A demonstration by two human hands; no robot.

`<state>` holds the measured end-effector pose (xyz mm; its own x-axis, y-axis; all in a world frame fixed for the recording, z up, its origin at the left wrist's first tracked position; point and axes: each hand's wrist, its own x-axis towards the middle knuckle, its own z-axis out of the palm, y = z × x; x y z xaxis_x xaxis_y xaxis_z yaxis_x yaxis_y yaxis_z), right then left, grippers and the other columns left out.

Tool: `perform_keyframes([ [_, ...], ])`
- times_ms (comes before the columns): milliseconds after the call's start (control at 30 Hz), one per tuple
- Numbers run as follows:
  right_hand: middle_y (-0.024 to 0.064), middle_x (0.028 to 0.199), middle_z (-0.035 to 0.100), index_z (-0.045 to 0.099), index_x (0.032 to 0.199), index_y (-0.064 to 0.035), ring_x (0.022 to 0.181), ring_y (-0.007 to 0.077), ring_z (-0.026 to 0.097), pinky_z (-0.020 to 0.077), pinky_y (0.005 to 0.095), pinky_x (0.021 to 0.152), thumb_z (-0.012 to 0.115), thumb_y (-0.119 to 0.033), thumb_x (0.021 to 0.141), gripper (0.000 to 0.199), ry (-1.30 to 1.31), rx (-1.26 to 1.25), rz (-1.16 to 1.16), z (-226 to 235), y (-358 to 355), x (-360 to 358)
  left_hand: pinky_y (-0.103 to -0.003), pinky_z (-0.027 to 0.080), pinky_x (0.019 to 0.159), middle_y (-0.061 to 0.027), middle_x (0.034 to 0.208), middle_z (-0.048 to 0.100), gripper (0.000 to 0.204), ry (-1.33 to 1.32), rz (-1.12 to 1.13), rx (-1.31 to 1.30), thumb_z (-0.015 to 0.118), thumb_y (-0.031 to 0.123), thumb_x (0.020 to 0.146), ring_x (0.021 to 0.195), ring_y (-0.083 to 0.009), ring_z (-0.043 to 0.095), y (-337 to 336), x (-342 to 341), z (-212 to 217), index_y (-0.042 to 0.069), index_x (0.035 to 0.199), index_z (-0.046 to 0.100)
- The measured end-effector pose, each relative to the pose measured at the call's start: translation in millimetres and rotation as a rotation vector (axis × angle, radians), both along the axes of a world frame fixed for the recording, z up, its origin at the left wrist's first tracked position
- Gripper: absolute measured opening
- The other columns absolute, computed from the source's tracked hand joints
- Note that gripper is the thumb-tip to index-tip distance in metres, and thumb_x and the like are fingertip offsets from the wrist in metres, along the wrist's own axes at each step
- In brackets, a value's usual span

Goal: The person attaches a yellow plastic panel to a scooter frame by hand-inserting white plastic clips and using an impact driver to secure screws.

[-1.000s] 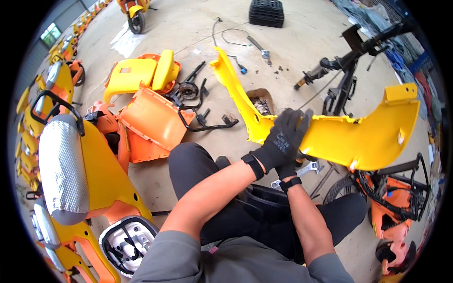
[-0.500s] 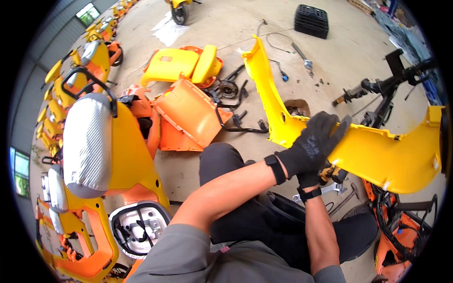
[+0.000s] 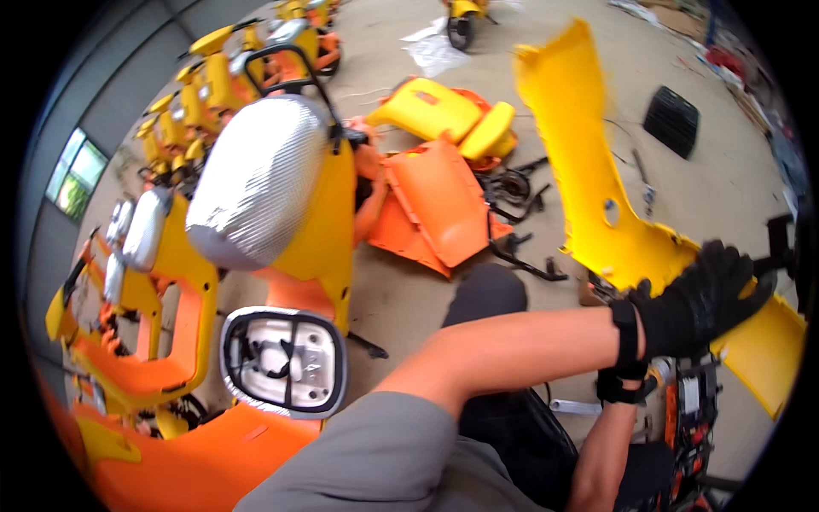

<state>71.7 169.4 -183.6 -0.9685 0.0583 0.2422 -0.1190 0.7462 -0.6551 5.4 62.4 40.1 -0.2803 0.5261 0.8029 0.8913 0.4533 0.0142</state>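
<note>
A long, curved yellow scooter body panel (image 3: 589, 162) stands tilted up in front of me, its far end high. My left hand (image 3: 704, 294), in a black glove, reaches across to the right and is closed over the panel's middle. Below it is my right hand (image 3: 621, 382), also gloved, with its fingers mostly hidden behind the left wrist. A yellow-and-black power tool (image 3: 661, 372) shows in part at the right hand, which appears to grip it. Near my legs lies a silver wrench (image 3: 576, 408).
On my left stands a yellow scooter body with a silver-covered seat (image 3: 260, 179); an upturned seat (image 3: 286, 358) lies below. Orange panels (image 3: 448, 205) and a yellow-orange shell (image 3: 431, 111) lie ahead. A black crate (image 3: 671, 121) is far right, and scooters (image 3: 196, 94) line the left wall.
The view has swung left, so the scene has shifted rightward. The yellow panel is turned and tilted more upright, with my left hand still on it.
</note>
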Motion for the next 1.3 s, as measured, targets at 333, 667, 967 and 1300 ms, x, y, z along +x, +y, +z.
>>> perform_keyframes([
  [333, 0.0106, 0.145, 0.049, 0.044, 0.144, -0.0114, 0.135, 0.0270, 0.045, 0.0368, 0.0413, 0.112, 0.063, -0.026, 0.095, 0.055, 0.240, 0.210, 0.017, 119, -1, 16, -0.043, 0.047, 0.071, -0.0220, 0.104, 0.051, 0.110, 0.027, 0.094, -0.014, 0.085, 0.033, 0.059, 0.094, -0.0321, 0.055, 9, 27, 72, -0.009, 0.144, 0.029],
  [667, 0.0131, 0.073, 0.058, 0.057, 0.081, -0.0039, 0.063, 0.0331, 0.063, 0.0487, 0.0366, 0.054, 0.079, -0.010, 0.073, 0.025, 0.509, -0.010, -0.091, 230, -1, 63, -0.043, 0.051, 0.082, -0.0237, 0.112, 0.055, 0.094, -0.264, -0.324, 0.475, 0.078, 0.039, 0.075, 0.100, -0.0339, 0.059, 14, 18, 89, -0.010, 0.140, 0.031],
  [967, 0.0160, 0.123, 0.059, 0.049, 0.136, 0.0018, 0.111, 0.0261, 0.062, 0.0512, 0.0371, 0.095, 0.088, -0.045, 0.066, 0.093, 0.292, -0.494, 0.382, 314, 18, 104, -0.038, 0.055, 0.079, -0.0088, 0.095, 0.056, 0.041, -1.120, -0.538, 0.677, 0.056, 0.042, 0.097, 0.087, -0.0203, 0.062, -39, -31, 152, 0.021, 0.132, 0.055],
  [1300, 0.0261, 0.122, 0.057, 0.037, 0.141, 0.0090, 0.108, 0.0405, 0.058, 0.0492, 0.0460, 0.092, 0.076, -0.020, 0.081, 0.077, 0.083, 0.121, 0.016, 230, -37, 146, -0.041, 0.055, 0.066, -0.0090, 0.085, 0.054, 0.052, -1.391, -0.436, 0.888, 0.070, 0.049, 0.083, 0.074, -0.0232, 0.060, -62, -96, 80, 0.023, 0.126, 0.052],
])
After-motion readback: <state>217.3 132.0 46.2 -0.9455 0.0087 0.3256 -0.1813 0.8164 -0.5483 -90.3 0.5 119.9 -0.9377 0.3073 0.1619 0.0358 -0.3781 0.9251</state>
